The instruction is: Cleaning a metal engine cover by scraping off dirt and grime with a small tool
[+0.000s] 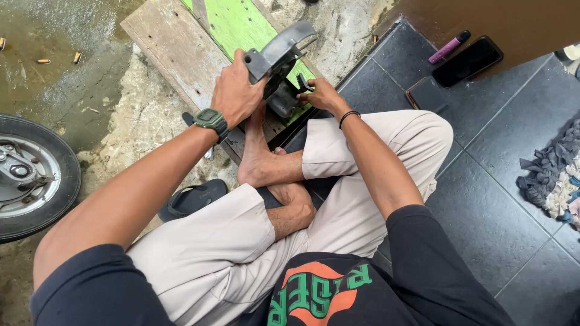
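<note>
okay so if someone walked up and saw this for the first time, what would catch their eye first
Probably the curved grey metal part at top centre, gripped by the left hand while the right hand works a small black brush against it. Next, the bright green board beneath, and the wheel at the left edge.

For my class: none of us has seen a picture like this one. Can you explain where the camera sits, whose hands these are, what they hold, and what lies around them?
The one picture comes from a camera worn on a person's head, looking down, so the arms reaching forward are that person's own. The person sits cross-legged, barefoot, on dark floor tiles. The left hand, with a green watch on its wrist, grips a curved grey metal part. The right hand holds a small black brush against that part. Beneath it lie wooden planks, one painted green. At the left stand a wheel with a tyre and a dark sandal. At the upper right lie two phones and a purple tube; at the right edge, a heap of rags.
</note>
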